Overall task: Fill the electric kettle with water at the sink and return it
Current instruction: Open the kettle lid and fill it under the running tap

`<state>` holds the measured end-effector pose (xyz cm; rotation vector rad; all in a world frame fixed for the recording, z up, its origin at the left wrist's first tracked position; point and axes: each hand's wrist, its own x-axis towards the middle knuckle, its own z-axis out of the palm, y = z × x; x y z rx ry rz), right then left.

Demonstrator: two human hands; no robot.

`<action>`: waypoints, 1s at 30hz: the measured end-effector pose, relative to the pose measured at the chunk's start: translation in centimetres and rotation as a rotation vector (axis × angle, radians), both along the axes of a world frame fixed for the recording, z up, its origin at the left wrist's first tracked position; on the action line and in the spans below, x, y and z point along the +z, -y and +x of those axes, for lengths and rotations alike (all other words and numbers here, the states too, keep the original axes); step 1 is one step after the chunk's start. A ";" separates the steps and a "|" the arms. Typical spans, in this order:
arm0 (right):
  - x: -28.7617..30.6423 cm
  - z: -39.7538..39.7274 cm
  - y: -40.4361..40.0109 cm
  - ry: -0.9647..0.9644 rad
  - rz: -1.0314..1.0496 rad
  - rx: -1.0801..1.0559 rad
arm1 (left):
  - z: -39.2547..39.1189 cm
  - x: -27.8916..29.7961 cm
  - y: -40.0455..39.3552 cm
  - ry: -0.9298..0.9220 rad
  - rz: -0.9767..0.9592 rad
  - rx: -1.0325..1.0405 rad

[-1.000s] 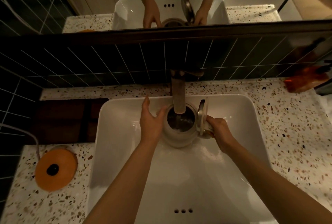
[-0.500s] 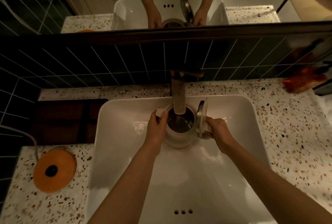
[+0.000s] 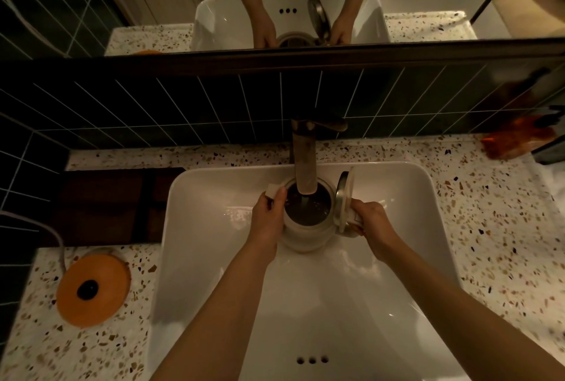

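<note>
The white electric kettle (image 3: pixel 305 235) stands upright in the white sink (image 3: pixel 214 191), right under the faucet spout (image 3: pixel 304 166). Its lid (image 3: pixel 344 197) is flipped up on the right side. A stream of water runs from the spout into the dark opening, where water shows. My left hand (image 3: pixel 269 221) grips the kettle's left side by the spout lip. My right hand (image 3: pixel 371 224) is closed on the handle at the right, just below the raised lid.
The orange kettle base (image 3: pixel 91 289) with its cord lies on the terrazzo counter (image 3: pixel 489 243) left of the sink. A dark recess sits behind it. An orange packet (image 3: pixel 516 139) rests at the far right. Dark tiles and a mirror rise behind the faucet.
My left hand, open beside the kettle a second ago, has closed on its left side. The right hand and kettle have barely moved under the running water.
</note>
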<state>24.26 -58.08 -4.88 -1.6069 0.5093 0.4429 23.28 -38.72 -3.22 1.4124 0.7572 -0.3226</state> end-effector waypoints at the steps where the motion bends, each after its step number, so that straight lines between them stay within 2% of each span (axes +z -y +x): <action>1: 0.2 0.0 -0.1 -0.001 0.000 0.001 | 0.0 0.1 0.0 0.002 -0.007 -0.001; 30: -0.5 -0.1 0.2 0.017 0.011 0.016 | 0.3 -0.2 -0.4 -0.019 -0.017 -0.030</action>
